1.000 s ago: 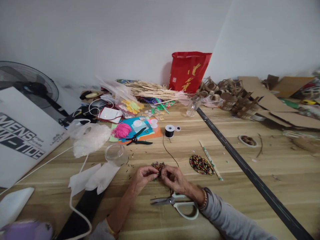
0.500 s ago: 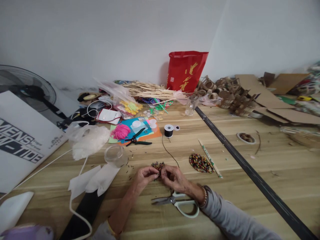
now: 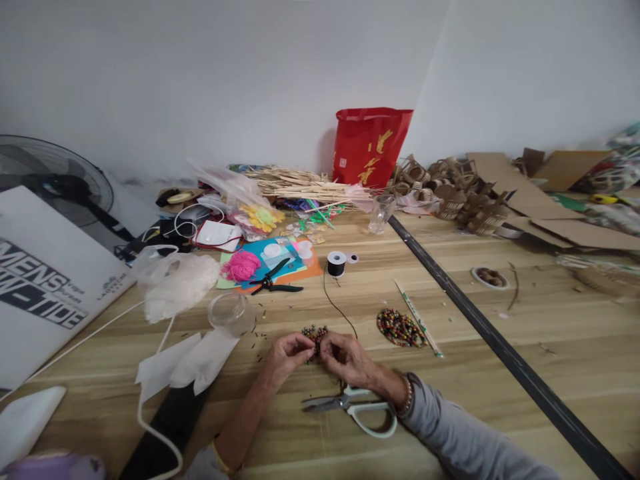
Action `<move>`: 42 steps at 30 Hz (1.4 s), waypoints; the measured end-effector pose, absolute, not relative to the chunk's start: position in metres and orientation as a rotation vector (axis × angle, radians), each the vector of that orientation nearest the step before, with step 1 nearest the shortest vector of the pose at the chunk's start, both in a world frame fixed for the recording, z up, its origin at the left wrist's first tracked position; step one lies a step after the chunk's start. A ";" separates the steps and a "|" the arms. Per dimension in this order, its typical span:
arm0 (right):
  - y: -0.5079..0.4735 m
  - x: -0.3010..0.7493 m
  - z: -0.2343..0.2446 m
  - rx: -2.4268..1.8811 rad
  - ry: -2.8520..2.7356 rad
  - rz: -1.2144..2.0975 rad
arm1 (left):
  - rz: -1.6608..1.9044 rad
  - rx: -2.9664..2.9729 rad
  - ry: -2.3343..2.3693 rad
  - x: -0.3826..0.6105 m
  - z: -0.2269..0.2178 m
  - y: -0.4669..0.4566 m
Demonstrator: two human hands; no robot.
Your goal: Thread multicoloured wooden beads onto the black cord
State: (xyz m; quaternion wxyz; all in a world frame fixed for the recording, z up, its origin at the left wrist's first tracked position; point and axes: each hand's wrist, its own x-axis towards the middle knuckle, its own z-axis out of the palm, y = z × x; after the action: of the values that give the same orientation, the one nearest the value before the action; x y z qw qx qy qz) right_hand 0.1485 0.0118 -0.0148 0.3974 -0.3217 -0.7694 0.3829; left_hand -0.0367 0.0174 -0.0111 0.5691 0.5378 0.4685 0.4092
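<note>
My left hand (image 3: 289,357) is closed in a pinch at the near edge of a small cluster of multicoloured beads (image 3: 314,331). Close beside it, my right hand (image 3: 349,359) pinches too, its fingertips almost meeting the left ones. What sits between the fingertips is too small to make out. A black cord runs from a spool (image 3: 336,264) down to my right hand. Scissors (image 3: 353,405) with pale handles lie just below the right wrist. Right of the hands rests a coiled string of beads (image 3: 400,327), with a green-and-white stick (image 3: 419,318) alongside.
A clear jar (image 3: 230,313) and white paper (image 3: 187,362) lie left of the hands. Behind are black-handled pliers (image 3: 275,279), pink yarn (image 3: 241,266) and a glass (image 3: 381,215). A red bag (image 3: 371,147) stands at the wall; a small dish (image 3: 490,277) sits right.
The view has shifted very slightly. Both hands stay pinched together at the beads, with hardly any visible movement.
</note>
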 end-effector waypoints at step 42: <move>0.014 0.144 -0.022 -0.922 -1.876 1.014 | 0.989 1.211 1.118 -0.034 -0.007 0.014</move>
State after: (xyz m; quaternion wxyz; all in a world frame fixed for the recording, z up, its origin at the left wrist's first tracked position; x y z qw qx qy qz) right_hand 0.1442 0.0142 -0.0216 0.3977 -0.3642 -0.7409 0.4004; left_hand -0.0344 0.0142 -0.0067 0.5727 0.5167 0.4767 0.4216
